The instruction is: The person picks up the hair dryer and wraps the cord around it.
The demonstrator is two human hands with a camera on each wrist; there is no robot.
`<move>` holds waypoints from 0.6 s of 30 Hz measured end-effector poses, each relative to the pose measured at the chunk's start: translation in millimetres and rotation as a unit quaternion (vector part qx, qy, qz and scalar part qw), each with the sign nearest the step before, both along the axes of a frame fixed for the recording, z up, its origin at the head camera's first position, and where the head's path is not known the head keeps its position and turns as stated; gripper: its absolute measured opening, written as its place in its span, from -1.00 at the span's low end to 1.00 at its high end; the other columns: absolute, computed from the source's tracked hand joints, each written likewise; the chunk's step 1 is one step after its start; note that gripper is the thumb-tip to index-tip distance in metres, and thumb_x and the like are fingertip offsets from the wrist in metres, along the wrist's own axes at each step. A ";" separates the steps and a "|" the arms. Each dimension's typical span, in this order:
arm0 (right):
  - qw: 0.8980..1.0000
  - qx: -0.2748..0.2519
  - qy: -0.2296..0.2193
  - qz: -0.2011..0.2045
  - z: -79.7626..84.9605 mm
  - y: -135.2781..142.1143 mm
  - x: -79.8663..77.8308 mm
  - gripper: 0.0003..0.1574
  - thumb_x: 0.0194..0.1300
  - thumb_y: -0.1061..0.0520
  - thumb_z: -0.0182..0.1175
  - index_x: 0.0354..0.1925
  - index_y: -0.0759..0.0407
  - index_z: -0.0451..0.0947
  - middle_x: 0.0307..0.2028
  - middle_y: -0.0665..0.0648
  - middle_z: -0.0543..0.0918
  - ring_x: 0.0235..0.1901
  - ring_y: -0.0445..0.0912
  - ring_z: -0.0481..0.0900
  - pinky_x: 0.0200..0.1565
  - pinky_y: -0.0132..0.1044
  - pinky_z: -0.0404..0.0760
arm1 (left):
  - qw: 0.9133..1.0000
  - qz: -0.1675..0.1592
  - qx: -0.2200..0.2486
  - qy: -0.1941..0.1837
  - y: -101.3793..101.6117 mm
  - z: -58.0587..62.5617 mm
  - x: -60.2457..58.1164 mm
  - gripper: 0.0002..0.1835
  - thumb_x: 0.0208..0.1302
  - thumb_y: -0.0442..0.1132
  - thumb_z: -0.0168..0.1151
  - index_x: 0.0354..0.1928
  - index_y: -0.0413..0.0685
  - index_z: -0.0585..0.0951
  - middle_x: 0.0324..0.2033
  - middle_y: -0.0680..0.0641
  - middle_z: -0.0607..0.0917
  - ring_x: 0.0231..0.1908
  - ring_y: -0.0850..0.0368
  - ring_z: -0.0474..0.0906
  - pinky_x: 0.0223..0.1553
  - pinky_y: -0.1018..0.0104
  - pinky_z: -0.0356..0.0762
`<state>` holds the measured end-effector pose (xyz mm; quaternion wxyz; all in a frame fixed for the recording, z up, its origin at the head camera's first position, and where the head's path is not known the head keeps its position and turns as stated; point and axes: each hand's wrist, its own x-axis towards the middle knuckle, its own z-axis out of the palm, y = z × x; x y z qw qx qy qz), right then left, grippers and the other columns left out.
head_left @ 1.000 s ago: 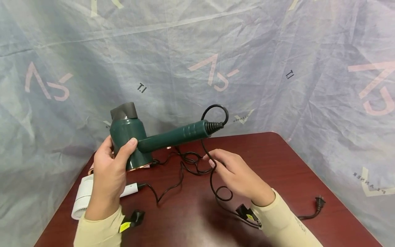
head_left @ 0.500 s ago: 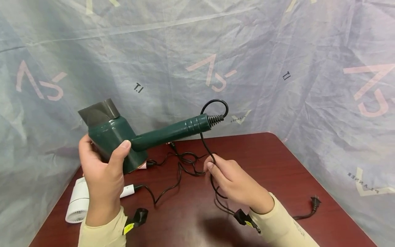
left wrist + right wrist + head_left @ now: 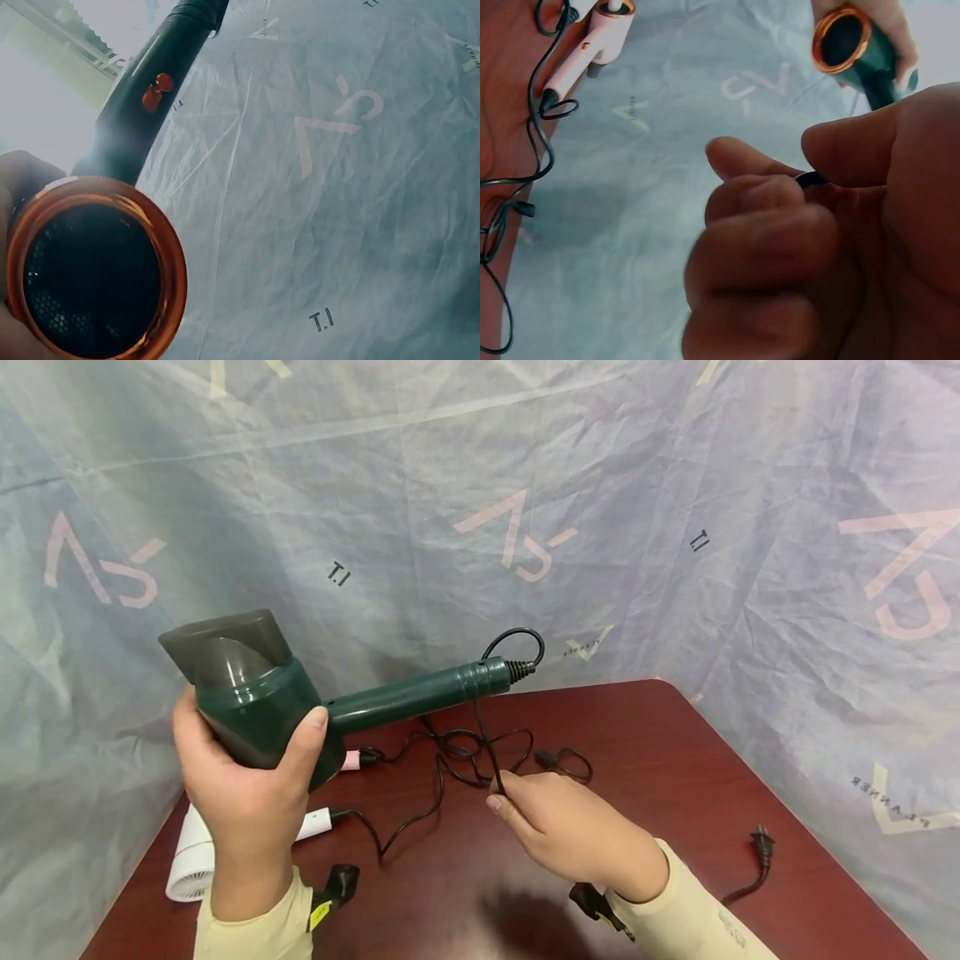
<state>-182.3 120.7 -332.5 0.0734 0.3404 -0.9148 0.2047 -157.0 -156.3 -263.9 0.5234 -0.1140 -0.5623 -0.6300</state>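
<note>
In the head view, the left hand (image 3: 247, 802) gripped the body of a green hair dryer (image 3: 258, 714) above the table (image 3: 420, 902), its grey nozzle (image 3: 225, 647) tilted up to the left and its handle (image 3: 412, 697) reaching right. The right hand (image 3: 570, 827) pinched the dryer's black cord (image 3: 487, 743) below the handle. A white hair dryer (image 3: 193, 860) lay partly hidden behind the left forearm; a plug (image 3: 762, 843) showed at the right. In the left wrist view, a copper-coloured ring (image 3: 173, 277) circled the dryer's dark mesh (image 3: 90, 277). In the right wrist view, the right hand's fingers (image 3: 757, 255) were curled, the cord at the thumb, and a pink hair dryer (image 3: 604, 41) appeared at upper left.
</note>
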 end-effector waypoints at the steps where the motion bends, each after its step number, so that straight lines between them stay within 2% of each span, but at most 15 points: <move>1: 1.000 -0.001 0.011 -0.001 1.7 0.0 2.2 -0.55 0.66 -0.23 -0.17 -0.42 -0.16 0.24 -0.60 -0.18 0.23 -0.59 -0.34 0.15 -0.45 -0.42 0.34 | 1.000 0.011 -0.003 -0.009 0.9 2.0 0.9 -0.15 -0.17 -0.49 0.57 0.30 -0.22 0.47 0.03 -0.15 0.65 -0.02 0.01 0.57 0.03 0.36 0.51; 6: 0.996 -0.023 0.085 0.013 9.9 4.0 16.6 -0.53 0.64 -0.15 -0.05 -0.48 -0.15 0.18 -0.60 -0.19 0.14 -0.58 -0.35 0.04 -0.50 -0.49 0.19 | 0.995 0.074 -0.035 -0.058 -1.2 3.1 2.6 -0.03 -0.23 -0.42 0.67 0.36 -0.08 0.46 0.13 -0.06 0.63 0.10 0.04 0.55 0.12 0.36 0.46; 9: 0.987 -0.034 0.153 0.039 15.8 9.2 23.2 -0.64 0.62 -0.06 0.02 -0.42 -0.16 0.27 -0.54 -0.23 0.19 -0.55 -0.37 0.10 -0.47 -0.53 0.21 | 0.991 0.100 -0.055 -0.072 -4.0 -0.7 3.2 -0.05 -0.22 -0.41 0.66 0.35 -0.05 0.49 0.13 0.03 0.61 0.11 0.10 0.53 0.13 0.38 0.42; 11: 0.978 -0.051 0.198 0.052 21.3 13.8 24.8 -0.75 0.59 0.01 0.07 -0.33 -0.13 0.37 -0.48 -0.24 0.26 -0.52 -0.38 0.16 -0.44 -0.54 0.25 | 0.989 0.107 -0.072 -0.079 -5.5 -2.4 2.8 -0.07 -0.19 -0.40 0.64 0.36 0.00 0.50 0.14 0.07 0.60 0.11 0.13 0.52 0.13 0.40 0.42; 14: 0.959 -0.100 0.256 0.073 32.4 20.6 22.6 -0.90 0.56 0.09 0.11 -0.20 -0.05 0.52 -0.41 -0.23 0.37 -0.47 -0.39 0.26 -0.38 -0.55 0.32 | 0.985 0.097 -0.103 -0.094 -6.7 -2.5 1.3 -0.07 -0.15 -0.40 0.63 0.38 0.09 0.51 0.13 0.08 0.60 0.12 0.15 0.52 0.13 0.41 0.43; 18: 0.933 -0.166 0.305 0.094 46.4 28.3 17.8 -0.81 0.59 0.11 0.08 -0.17 0.04 0.63 -0.44 -0.20 0.43 -0.46 -0.38 0.28 -0.37 -0.54 0.32 | 0.975 0.088 -0.153 -0.136 -9.9 -7.1 -2.2 -0.02 -0.15 -0.38 0.66 0.41 0.21 0.49 0.08 0.13 0.64 0.05 0.23 0.54 0.04 0.47 0.44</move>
